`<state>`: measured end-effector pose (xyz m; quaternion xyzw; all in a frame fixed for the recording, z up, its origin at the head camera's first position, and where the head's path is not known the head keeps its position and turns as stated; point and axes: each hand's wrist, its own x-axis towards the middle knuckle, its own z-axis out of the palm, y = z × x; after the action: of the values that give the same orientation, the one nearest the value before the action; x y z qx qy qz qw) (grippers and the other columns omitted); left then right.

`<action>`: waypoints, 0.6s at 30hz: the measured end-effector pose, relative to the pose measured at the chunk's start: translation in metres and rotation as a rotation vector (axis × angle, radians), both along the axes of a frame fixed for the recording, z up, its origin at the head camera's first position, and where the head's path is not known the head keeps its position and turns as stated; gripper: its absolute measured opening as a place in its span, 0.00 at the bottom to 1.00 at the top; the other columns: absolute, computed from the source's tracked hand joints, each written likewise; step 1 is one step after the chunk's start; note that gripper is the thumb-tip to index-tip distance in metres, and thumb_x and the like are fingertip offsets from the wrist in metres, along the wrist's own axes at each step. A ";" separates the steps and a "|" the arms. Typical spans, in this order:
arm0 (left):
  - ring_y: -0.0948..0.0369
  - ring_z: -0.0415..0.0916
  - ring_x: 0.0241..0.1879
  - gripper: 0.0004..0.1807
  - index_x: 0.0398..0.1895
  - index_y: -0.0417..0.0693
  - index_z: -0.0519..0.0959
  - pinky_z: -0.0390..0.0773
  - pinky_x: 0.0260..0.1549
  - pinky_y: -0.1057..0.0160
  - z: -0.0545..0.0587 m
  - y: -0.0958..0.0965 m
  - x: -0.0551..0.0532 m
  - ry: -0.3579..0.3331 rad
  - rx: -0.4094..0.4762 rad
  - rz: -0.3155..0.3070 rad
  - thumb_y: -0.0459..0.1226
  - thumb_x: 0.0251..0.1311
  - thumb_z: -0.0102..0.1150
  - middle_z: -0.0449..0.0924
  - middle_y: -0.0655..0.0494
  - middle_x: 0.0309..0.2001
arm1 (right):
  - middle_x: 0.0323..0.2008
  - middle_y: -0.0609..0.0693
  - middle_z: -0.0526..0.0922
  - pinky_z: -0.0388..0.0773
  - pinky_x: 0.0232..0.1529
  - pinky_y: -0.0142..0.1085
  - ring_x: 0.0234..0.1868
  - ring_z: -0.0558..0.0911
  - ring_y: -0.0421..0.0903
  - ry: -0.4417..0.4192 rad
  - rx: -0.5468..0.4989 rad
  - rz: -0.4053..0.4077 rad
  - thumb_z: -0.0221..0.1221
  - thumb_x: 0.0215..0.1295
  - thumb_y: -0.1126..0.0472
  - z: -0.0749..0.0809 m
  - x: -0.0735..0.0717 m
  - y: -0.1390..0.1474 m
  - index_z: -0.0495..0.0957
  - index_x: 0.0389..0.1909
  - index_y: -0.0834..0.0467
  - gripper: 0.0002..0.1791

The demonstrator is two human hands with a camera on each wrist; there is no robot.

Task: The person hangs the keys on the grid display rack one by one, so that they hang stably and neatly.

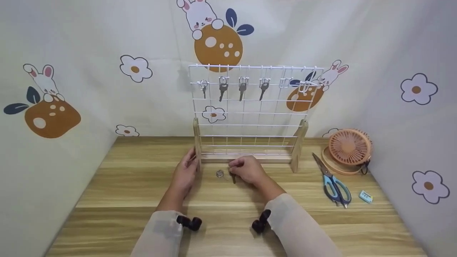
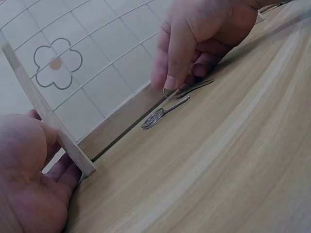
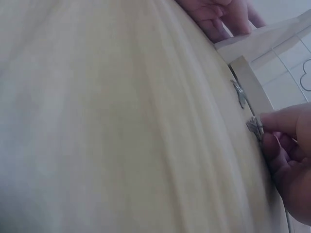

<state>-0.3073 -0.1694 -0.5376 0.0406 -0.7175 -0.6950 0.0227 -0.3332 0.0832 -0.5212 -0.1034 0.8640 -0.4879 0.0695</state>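
Observation:
A white wire grid rack (image 1: 250, 125) stands upright on wooden legs. My left hand (image 1: 185, 171) grips its left wooden leg (image 2: 58, 126) near the base, with fingers behind the leg. Just in front of the bottom rail, my right hand (image 1: 249, 171) pinches the ring of a key (image 2: 198, 87) between thumb and finger, the key low over the table. Beside it, a second key with a ring (image 2: 154, 118) lies on the wood, between my two hands. Several ringed keys (image 1: 242, 88) hang from hooks along the upper part of the grid.
White hooks (image 1: 306, 86) without keys hang at the grid's right end. To the right on the wooden table (image 1: 125, 200) are blue-handled scissors (image 1: 332, 187), an orange fan (image 1: 350, 146) and a small light-blue item (image 1: 366, 196). Patterned cloth walls (image 1: 100, 71) enclose the table.

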 end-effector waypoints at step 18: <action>0.50 0.61 0.82 0.30 0.85 0.58 0.62 0.66 0.82 0.52 0.000 0.000 -0.002 0.004 0.002 0.004 0.39 0.84 0.51 0.63 0.50 0.83 | 0.39 0.48 0.93 0.91 0.49 0.35 0.39 0.91 0.43 0.112 -0.605 -0.172 0.70 0.69 0.68 0.133 0.021 0.068 0.89 0.49 0.64 0.10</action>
<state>-0.3089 -0.1699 -0.5372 0.0407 -0.7168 -0.6956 0.0252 -0.3120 0.1512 -0.3885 -0.0726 0.6879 -0.7201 -0.0536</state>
